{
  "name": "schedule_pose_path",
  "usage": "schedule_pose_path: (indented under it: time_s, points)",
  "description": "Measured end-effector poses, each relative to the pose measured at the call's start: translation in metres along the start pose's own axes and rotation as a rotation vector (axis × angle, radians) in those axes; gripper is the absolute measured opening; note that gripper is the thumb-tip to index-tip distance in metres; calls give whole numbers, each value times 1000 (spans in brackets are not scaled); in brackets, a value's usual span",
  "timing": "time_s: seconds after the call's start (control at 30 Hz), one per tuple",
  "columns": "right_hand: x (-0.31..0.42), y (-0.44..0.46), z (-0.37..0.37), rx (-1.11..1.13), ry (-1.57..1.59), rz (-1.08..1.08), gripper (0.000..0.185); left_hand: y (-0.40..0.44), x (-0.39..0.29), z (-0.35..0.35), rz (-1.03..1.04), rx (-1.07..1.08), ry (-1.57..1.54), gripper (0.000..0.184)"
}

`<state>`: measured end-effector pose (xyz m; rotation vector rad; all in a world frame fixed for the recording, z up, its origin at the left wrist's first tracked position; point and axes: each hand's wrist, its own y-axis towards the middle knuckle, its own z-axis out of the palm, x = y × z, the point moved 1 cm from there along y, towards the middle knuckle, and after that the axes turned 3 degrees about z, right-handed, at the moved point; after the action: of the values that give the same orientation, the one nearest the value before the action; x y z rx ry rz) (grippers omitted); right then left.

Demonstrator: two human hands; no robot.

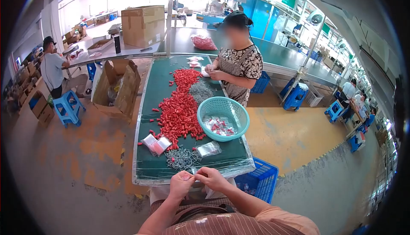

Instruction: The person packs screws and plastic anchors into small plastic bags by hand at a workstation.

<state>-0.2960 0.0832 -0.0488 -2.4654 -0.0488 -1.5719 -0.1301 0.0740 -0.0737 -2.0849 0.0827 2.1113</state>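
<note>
My left hand (181, 183) and my right hand (210, 179) meet at the near edge of the green table (147, 166). Their fingers are closed together on a small clear plastic bag (193, 171), partly hidden by the fingers. Just beyond lies a pile of grey screws (181, 159). Behind it spreads a large heap of red plugs (177, 115), with more grey screws (200, 91) at its right. Stacks of clear bags (209, 149) lie flat near the screws. A turquoise basket (223, 118) holds filled bags with red pieces.
A co-worker (239, 60) stands at the table's right side, hands together. A blue crate (260, 179) is below the near right corner. An open cardboard box (117, 87) stands to the left, near a blue stool (69, 107). Further bags (195, 61) lie at the far end.
</note>
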Motion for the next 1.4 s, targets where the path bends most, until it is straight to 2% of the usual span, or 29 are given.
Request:
schedule_pose_path:
  time_s: [0.07,0.17,0.27,0.33,0.37,0.4,0.43,0.47,0.5,0.53,0.6,0.67,0.77,0.87,0.97,1.07,1.13,1.17,1.27,1.33,1.4]
  points:
    - [-12,3,3,-4,68,16,18,-1,4,0,42,11,39,13]
    - [-8,2,3,18,93,79,16,-6,-7,-2,-102,52,51,14]
    - [-13,5,4,63,131,86,15,1,16,-4,-45,50,23,16]
    - [0,4,4,-21,-4,1,13,8,31,-6,144,-7,221,18]
    - [3,4,4,-56,-43,-27,16,5,12,-6,148,1,310,19]
    - [2,6,4,-44,-2,-15,16,8,19,-7,240,17,319,20]
    - [-3,9,5,-112,-74,-168,14,5,8,-9,116,58,300,21]
    - [-16,15,5,-110,-141,-255,18,9,28,-8,184,35,265,16]
    - [-9,12,5,-80,-83,-162,16,-1,11,-5,-27,49,-120,11]
    - [-6,6,10,-82,48,-64,16,-3,15,-6,-83,54,-177,8]
    - [1,1,15,-73,94,82,15,-8,13,-5,-176,-12,-312,7]
    - [-4,4,21,-146,58,-12,15,-6,17,-5,-194,-100,-389,8]
    - [-7,4,29,-141,81,23,15,-3,18,-5,-133,-180,-332,8]
    - [-11,8,37,-138,105,2,15,-2,22,-3,-60,-164,-140,6]
    - [-9,10,40,-107,70,-29,15,-1,24,-6,-219,-66,-252,5]
    - [-10,17,44,-31,32,-47,16,2,36,-16,-154,-120,-311,5]
    - [-13,28,43,6,-14,-57,15,6,34,-26,-142,-170,-193,5]
    - [-13,35,42,82,73,12,15,7,31,-32,-136,-194,-134,6]
    - [-14,69,32,-125,-280,-228,17,11,32,-49,-129,-207,127,9]
    - [-21,93,28,-187,-481,-243,22,8,25,-52,-72,-224,297,10]
    - [-24,112,28,-230,-643,-370,20,8,14,-55,-24,-234,450,11]
